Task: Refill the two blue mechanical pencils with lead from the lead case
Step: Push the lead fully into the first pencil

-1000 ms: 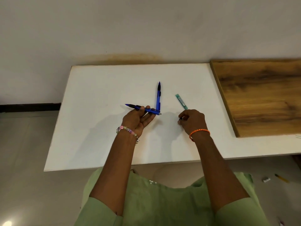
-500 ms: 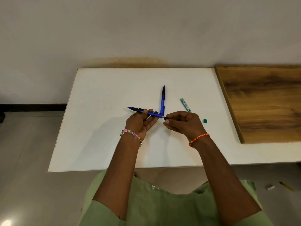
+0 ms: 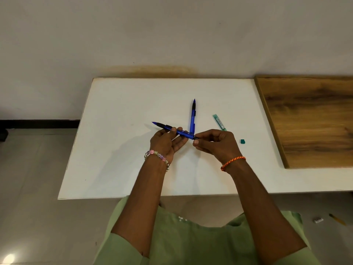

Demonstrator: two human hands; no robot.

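Left hand (image 3: 165, 142) grips blue mechanical pencil with black grip (image 3: 174, 130) mid-barrel, thumb on top, fingers curled under. Held pencil's long axis runs left-right, tip pointing left and slightly far, rear end right. Right hand (image 3: 214, 144) pinches at that rear end with thumb and forefinger; what it pinches is too small to tell. Second blue mechanical pencil (image 3: 193, 116) lies on white table (image 3: 118, 150), long axis near-far, tip pointing far. Two pencils total. One clear green lead case (image 3: 219, 122) right of it, tilted. One small green cap (image 3: 242, 141) near-right of case, apart.
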